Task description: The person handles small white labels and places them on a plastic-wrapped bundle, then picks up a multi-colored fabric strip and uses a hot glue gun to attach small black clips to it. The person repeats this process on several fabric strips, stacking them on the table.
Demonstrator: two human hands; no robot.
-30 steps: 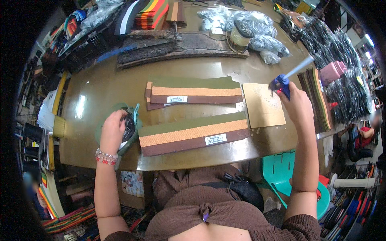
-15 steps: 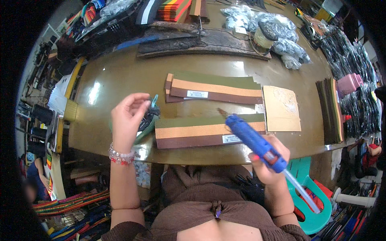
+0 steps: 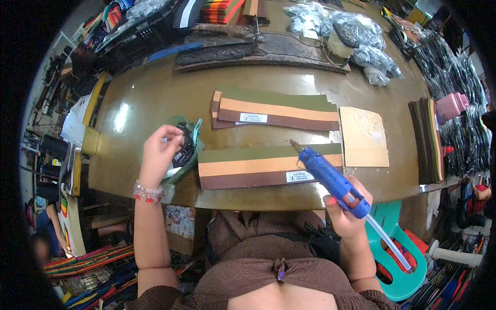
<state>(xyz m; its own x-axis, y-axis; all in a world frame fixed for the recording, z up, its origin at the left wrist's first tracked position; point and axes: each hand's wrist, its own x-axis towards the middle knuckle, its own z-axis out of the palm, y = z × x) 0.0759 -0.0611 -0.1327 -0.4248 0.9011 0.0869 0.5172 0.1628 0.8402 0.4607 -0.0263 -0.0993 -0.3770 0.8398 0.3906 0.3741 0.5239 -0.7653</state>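
Note:
My right hand (image 3: 349, 212) is wrapped round a blue glue gun (image 3: 330, 178), its nozzle pointing up and left. A long translucent glue stick (image 3: 388, 245) juts from the gun's back end. Beneath the nozzle lies a striped green, tan and brown fabric strip (image 3: 248, 168) with a white label near its right end. My left hand (image 3: 160, 152), fingers curled together, hovers over a green container (image 3: 195, 155) holding black pieces (image 3: 187, 147); whatever those fingers pinch is too small to make out. Farther back, more striped strips (image 3: 274, 111) lie stacked, the top one labelled.
A tan board (image 3: 364, 137) with dried residue lies right of the strips. Upright fabric pieces (image 3: 426, 142) stand at the table's right edge, near a pink container (image 3: 451, 107). Across the back are a dark wooden plank (image 3: 263, 54) and plastic bags (image 3: 361, 33). A green chair (image 3: 413, 284) stands lower right.
My left hand has drawn back leftward from the container's rim, showing more of the black pieces. The glue gun has shifted slightly right, still in my right hand.

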